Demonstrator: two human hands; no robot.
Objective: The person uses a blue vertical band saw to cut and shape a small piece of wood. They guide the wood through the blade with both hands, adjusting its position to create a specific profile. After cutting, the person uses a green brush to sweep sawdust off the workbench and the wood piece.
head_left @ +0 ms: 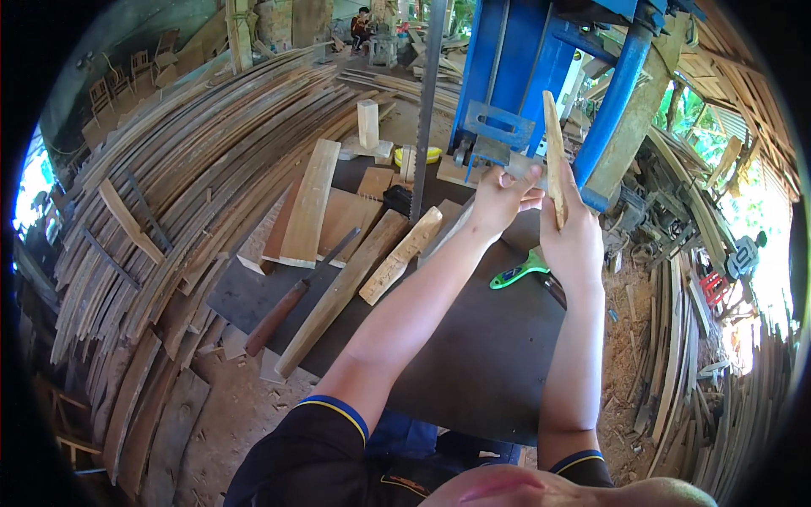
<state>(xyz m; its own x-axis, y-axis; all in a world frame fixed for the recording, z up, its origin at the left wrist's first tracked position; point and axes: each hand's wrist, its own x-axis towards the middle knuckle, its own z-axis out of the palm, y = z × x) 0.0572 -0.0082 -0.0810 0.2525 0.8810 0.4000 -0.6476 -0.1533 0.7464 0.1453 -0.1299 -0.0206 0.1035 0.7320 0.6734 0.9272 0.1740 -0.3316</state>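
Observation:
A thin, slightly curved strip of wood stands upright in my right hand, beside the blue band saw frame. My left hand is just left of it, fingers curled together near a pale piece by the saw's blade guide; what they hold, if anything, I cannot make out. The toothed saw blade runs vertically to the left of my left hand. Below my hands, a green-handled brush lies on the dark saw table, partly hidden by my right forearm.
On the table's left are a wooden-handled file, a long wood bar, a rough wood block and several boards. A yellow container sits behind the blade. Stacked planks fill the left; a person sits far back.

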